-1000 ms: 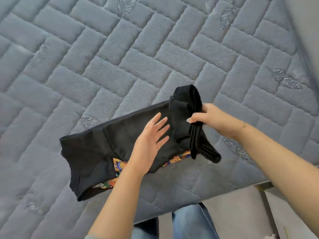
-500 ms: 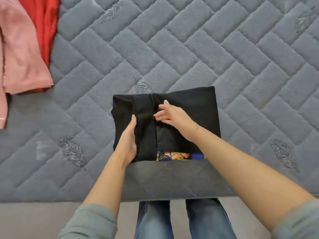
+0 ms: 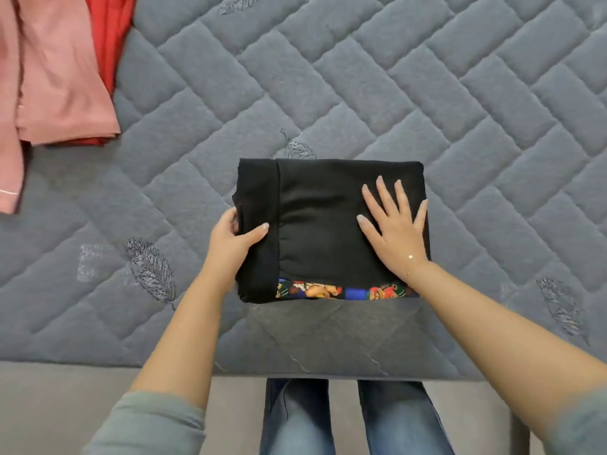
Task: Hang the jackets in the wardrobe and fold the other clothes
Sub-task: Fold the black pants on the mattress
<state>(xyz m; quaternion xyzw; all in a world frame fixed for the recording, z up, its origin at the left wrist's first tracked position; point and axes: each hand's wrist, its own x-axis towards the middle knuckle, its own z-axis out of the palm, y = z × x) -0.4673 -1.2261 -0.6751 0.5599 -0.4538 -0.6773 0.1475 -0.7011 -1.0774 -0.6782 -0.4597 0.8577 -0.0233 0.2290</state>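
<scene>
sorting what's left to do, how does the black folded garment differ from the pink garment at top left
The black folded garment is a compact rectangle near the mattress edge, with both hands on it; the pink garment lies loose and unfolded, untouched, partly out of view, over a red garment. Both rest on the grey quilted mattress.

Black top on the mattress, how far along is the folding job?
Done: the black top is folded into a rectangle. In hand: the left hand grips its edge, the right hand presses it flat. Left: the pink garment and red garment lie unfolded.
</scene>
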